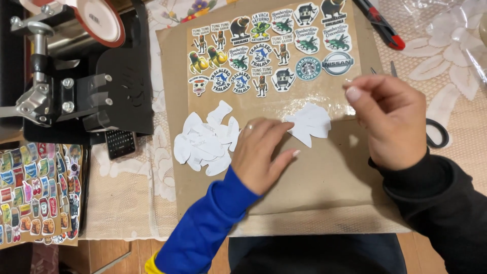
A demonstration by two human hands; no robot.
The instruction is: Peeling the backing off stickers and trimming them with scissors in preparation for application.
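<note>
While both hands work over brown paper sheet (314, 172) on tabletop (127, 198):
L hand (261, 155): blue sleeve, flat, fingers spread, pressing on sheet; fingertips touch edge of white cutout (308, 123), nothing gripped.
R hand (390, 122): black sleeve, raised just right of cutout, thumb + forefinger pinched; can't tell what's held, maybe clear film.
Cutout: between the hands, blank side up.
White pile (205, 144): just left of L hand.
Colour stickers (269, 48): rows above, near top of sheet.
Scissors (436, 132): partly under R hand.

You're at a home craft bench: heat press (76, 61), lace tablecloth (446, 56), cut stickers (269, 48) on brown paper (324, 172), scissors (436, 133).
</note>
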